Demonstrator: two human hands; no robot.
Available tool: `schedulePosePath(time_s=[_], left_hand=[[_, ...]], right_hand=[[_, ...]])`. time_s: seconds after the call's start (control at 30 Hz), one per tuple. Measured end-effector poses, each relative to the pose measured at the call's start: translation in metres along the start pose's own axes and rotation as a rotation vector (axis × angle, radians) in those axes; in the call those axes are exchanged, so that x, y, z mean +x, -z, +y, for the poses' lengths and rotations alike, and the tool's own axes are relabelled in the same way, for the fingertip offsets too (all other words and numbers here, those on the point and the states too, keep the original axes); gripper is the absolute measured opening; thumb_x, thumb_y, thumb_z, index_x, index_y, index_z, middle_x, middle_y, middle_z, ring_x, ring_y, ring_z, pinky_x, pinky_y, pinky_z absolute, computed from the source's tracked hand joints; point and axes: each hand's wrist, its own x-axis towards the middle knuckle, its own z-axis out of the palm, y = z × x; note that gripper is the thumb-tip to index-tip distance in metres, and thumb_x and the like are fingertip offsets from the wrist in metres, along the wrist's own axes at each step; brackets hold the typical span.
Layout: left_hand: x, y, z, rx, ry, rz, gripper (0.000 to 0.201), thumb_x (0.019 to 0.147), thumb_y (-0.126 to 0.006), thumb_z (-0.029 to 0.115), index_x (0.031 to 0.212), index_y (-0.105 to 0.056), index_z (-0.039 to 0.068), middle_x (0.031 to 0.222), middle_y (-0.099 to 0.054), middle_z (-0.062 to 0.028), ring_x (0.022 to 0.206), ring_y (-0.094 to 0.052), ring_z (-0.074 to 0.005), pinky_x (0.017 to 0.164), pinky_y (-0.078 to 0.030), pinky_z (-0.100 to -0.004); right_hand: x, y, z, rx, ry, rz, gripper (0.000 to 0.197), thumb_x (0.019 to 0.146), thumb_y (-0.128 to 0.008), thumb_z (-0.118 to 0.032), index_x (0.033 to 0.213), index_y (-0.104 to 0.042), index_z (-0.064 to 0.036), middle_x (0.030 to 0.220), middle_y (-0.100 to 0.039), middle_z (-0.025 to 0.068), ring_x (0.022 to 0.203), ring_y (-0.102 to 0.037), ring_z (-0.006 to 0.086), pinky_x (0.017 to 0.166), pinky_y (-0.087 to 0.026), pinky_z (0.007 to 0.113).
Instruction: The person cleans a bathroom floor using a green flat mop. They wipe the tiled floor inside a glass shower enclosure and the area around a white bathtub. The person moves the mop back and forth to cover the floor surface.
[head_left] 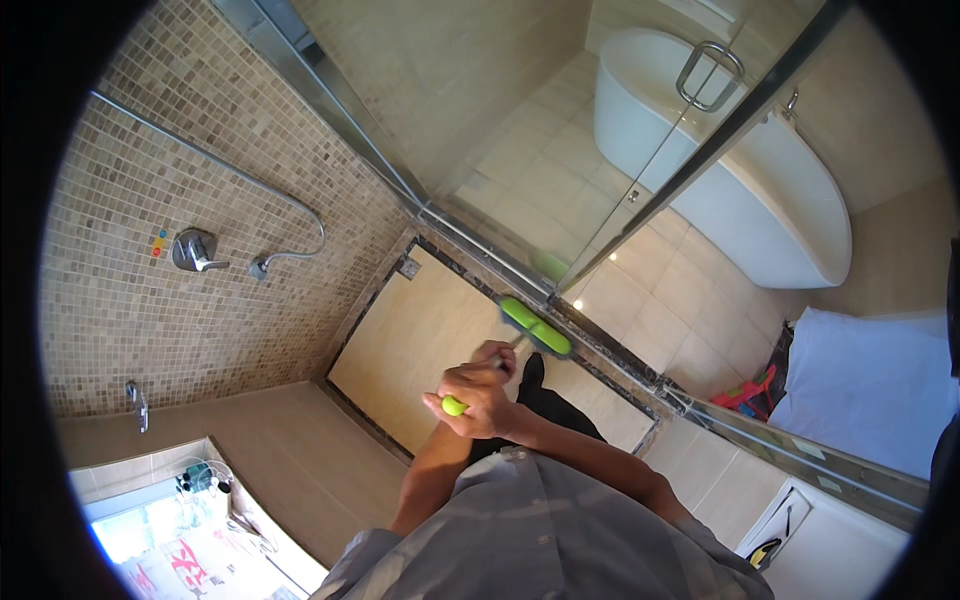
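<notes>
Evidently both hands are busy with one thing, a long-handled tool with a green head (545, 336). The right hand (480, 396), which seems to be the nearer one, is wrapped around the top of the handle, its rounded green end cap (453, 406) poking out toward the body. The left hand (492, 353), just beyond it, appears curled around the grey shaft lower down, though its fingers are partly hidden.

Past the hands and slightly to their right, the head lies beside the dark border of the beige floor (390, 325), near the metal door rail (480, 247). Whether it presses on the floor cannot be told from above, nor can its underside be seen.

The step in hand looks like working the head along that edge. Any further stroke would call for a firm grip from both hands, the head flat and lined up with the border, and care around the dark shoe (534, 373), which stands just right of the hands, near the head. The glass door (600, 190) beyond the hands also leaves little room for a forward push.
</notes>
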Motion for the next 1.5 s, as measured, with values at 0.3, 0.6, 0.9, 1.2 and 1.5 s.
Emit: schedulePosePath(time_s=[0.3, 0.6, 0.9, 1.2, 1.5], left_hand=[[-0.058, -0.062, 0.069, 0.180, -0.543, -0.067, 0.023, 0.088, -0.051, 0.008, 0.069, -0.039, 0.010, 0.056, -0.043, 0.0012, 0.046, -0.041, -0.0098, 0.045, -0.038, -0.0216], [-0.123, -0.106, 0.015, 0.207, -0.507, 0.022, 0.022, 0.087, -0.051, 0.008, 0.070, -0.038, 0.011, 0.056, -0.042, 0.0012, 0.046, -0.040, -0.0106, 0.045, -0.037, -0.0230], [-0.072, -0.084, 0.013, -0.039, 0.158, -0.066, 0.026, 0.090, -0.050, 0.009, 0.066, -0.039, 0.011, 0.059, -0.042, 0.0014, 0.048, -0.042, -0.0099, 0.046, -0.039, -0.0238], [-0.024, -0.053, 0.141, -0.139, 0.343, -0.050, 0.019, 0.085, -0.049, 0.001, 0.068, -0.041, 0.007, 0.058, -0.043, 0.0006, 0.049, -0.045, -0.0128, 0.048, -0.041, -0.0262], [-0.115, -0.057, 0.319, -0.054, -0.184, -0.201, 0.021, 0.084, -0.053, 0.005, 0.067, -0.041, 0.009, 0.058, -0.043, 0.0005, 0.049, -0.044, -0.0102, 0.046, -0.039, -0.0223]], right_hand=[[0.034, -0.005, 0.035, 0.110, 0.178, -0.069, 0.029, 0.074, -0.070, -0.004, 0.063, -0.043, -0.0071, 0.059, -0.047, 0.0080, 0.052, -0.051, 0.0285, 0.051, -0.038, 0.038], [0.067, 0.006, -0.028, 0.102, 0.132, -0.050, 0.025, 0.074, -0.069, -0.003, 0.068, -0.045, -0.0059, 0.059, -0.049, 0.0086, 0.050, -0.053, 0.0287, 0.048, -0.039, 0.037], [0.095, -0.027, -0.014, -0.053, -0.151, -0.141, 0.028, 0.080, -0.070, -0.010, 0.065, -0.046, -0.0068, 0.053, -0.048, 0.0093, 0.046, -0.052, 0.0299, 0.047, -0.039, 0.040], [0.146, -0.114, 0.095, -0.151, -0.125, -0.061, 0.027, 0.080, -0.067, -0.007, 0.066, -0.044, -0.0066, 0.055, -0.047, 0.0097, 0.047, -0.051, 0.0295, 0.045, -0.039, 0.039], [0.224, -0.240, 0.134, 0.001, 0.098, -0.055, 0.027, 0.076, -0.069, -0.005, 0.066, -0.045, -0.0081, 0.057, -0.046, 0.0072, 0.047, -0.049, 0.0273, 0.045, -0.034, 0.038]])
